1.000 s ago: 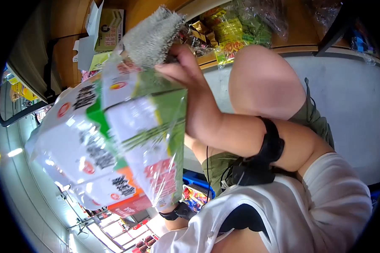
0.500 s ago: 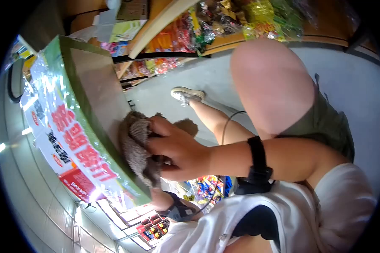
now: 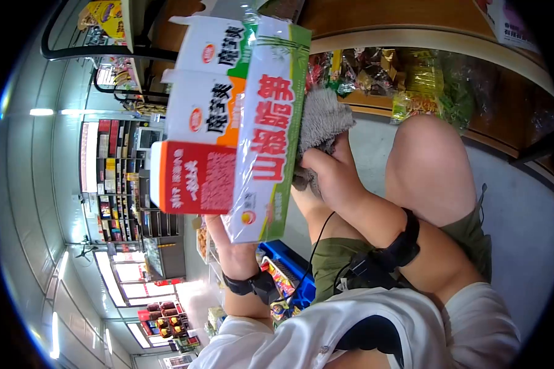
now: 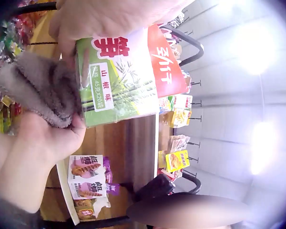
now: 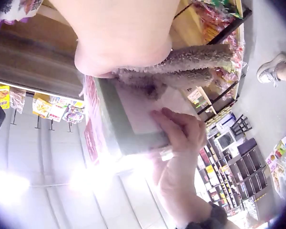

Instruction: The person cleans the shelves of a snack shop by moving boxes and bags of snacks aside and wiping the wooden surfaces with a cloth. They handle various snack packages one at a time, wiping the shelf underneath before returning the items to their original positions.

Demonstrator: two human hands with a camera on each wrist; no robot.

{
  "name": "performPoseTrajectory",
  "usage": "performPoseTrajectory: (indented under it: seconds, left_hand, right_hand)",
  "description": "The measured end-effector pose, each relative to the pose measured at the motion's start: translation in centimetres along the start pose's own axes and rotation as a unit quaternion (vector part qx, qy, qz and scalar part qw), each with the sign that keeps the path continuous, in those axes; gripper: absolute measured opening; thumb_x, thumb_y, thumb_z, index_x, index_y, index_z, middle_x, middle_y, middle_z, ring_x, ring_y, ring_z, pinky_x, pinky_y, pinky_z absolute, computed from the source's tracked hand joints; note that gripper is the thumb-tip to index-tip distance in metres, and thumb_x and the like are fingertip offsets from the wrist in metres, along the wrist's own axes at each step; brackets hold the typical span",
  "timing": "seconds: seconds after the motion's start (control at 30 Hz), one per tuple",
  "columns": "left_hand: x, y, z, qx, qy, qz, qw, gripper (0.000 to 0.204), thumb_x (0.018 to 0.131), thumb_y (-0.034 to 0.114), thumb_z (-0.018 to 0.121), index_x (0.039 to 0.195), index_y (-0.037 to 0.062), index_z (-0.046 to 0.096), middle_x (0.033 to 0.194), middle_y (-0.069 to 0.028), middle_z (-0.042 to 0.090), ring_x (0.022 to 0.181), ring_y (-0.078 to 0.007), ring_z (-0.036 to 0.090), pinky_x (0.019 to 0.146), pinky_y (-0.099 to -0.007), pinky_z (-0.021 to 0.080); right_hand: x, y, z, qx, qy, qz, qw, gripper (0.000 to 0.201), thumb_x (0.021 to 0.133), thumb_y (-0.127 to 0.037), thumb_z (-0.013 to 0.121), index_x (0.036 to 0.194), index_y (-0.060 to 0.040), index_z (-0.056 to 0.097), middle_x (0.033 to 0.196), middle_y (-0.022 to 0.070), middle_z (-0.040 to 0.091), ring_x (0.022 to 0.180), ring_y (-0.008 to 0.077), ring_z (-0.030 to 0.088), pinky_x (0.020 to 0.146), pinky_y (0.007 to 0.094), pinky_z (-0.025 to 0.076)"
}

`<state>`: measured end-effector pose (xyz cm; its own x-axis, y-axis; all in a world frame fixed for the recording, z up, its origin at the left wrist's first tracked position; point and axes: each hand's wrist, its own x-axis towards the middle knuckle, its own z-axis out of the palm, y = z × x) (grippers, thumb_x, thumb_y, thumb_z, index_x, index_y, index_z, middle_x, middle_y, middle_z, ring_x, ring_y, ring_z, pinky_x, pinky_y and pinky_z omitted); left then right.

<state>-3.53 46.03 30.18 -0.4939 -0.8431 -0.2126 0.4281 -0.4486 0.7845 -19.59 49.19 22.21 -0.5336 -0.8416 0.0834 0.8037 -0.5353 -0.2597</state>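
A white, green and red printed carton (image 3: pixel 268 132), with shiny clear film on it, is held up in front of the body. The left hand (image 3: pixel 237 255) grips it from below, its fingers partly hidden behind the carton; in the right wrist view the left hand's bent fingers (image 5: pixel 178 131) lie against a carton side. A grey cloth (image 3: pixel 326 120) is bunched in the right hand (image 3: pixel 332 175), touching the carton's green edge. In the left wrist view, the right hand (image 4: pixel 50 138) holds the cloth (image 4: pixel 40 86) beside the carton (image 4: pixel 119 86).
Wooden shelving (image 3: pixel 375 24) with bagged snacks (image 3: pixel 421 80) runs along the top of the head view. A blue basket (image 3: pixel 292 261) with packets stands by the legs. Bent knee (image 3: pixel 431 166) at right; metal rack bars at upper left.
The carton has turned, so its lettered face and its orange and red panels now face the head camera. The right hand and cloth have moved up and right since half a second ago.
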Motion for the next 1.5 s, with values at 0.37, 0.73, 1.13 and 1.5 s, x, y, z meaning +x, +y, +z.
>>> performPoseTrajectory:
  seconds: [0.37, 0.73, 1.13, 1.5]
  left_hand:
    - [-3.1, -0.1, -3.6, 0.067, 0.104, 0.145, 0.982, 0.046, 0.09, 0.035, 0.045, 0.121, 0.0018, 0.048, 0.12, -0.0164, 0.053, 0.109, -0.0298, 0.053, 0.089, -0.0465, 0.045]
    - [-1.1, -1.9, -0.9, 0.076, 0.06, 0.173, 0.98, 0.043, 0.09, 0.031, 0.044, 0.12, 0.0002, 0.048, 0.118, -0.0173, 0.055, 0.106, -0.0296, 0.054, 0.09, -0.046, 0.045]
    - [8.4, -5.6, 8.3, -0.03, -0.03, -0.003, 0.999, 0.045, 0.079, 0.012, 0.052, 0.121, -0.0009, 0.045, 0.12, -0.0145, 0.054, 0.111, -0.0289, 0.05, 0.1, -0.0456, 0.037]
    - [13.0, -9.5, 11.9, 0.034, -0.156, -0.182, 0.97, 0.045, 0.087, 0.033, 0.05, 0.119, 0.0009, 0.044, 0.121, -0.012, 0.05, 0.111, -0.0224, 0.049, 0.09, -0.0359, 0.043]
  right_hand:
    - [4.8, -8.4, -0.7, -0.037, 0.0, -0.181, 0.983, 0.056, 0.088, -0.045, 0.044, 0.121, 0.0001, 0.045, 0.116, 0.0118, 0.055, 0.109, 0.0226, 0.051, 0.095, 0.0371, 0.04]
    - [0.8, -4.0, 0.7, 0.125, -0.034, 0.135, 0.982, 0.081, 0.08, -0.069, 0.037, 0.134, -0.0083, 0.035, 0.129, 0.0099, 0.047, 0.119, 0.0265, 0.044, 0.1, 0.0439, 0.036]
    - [0.9, -3.5, -0.7, 0.226, 0.076, 0.011, 0.971, 0.059, 0.086, -0.051, 0.05, 0.128, -0.0095, 0.041, 0.121, 0.0054, 0.051, 0.112, 0.0176, 0.048, 0.095, 0.0341, 0.037]
    - [4.6, -9.5, -3.4, 0.126, 0.111, -0.093, 0.981, 0.06, 0.087, -0.048, 0.049, 0.128, -0.0047, 0.04, 0.124, 0.0081, 0.05, 0.113, 0.0205, 0.048, 0.096, 0.0354, 0.038]
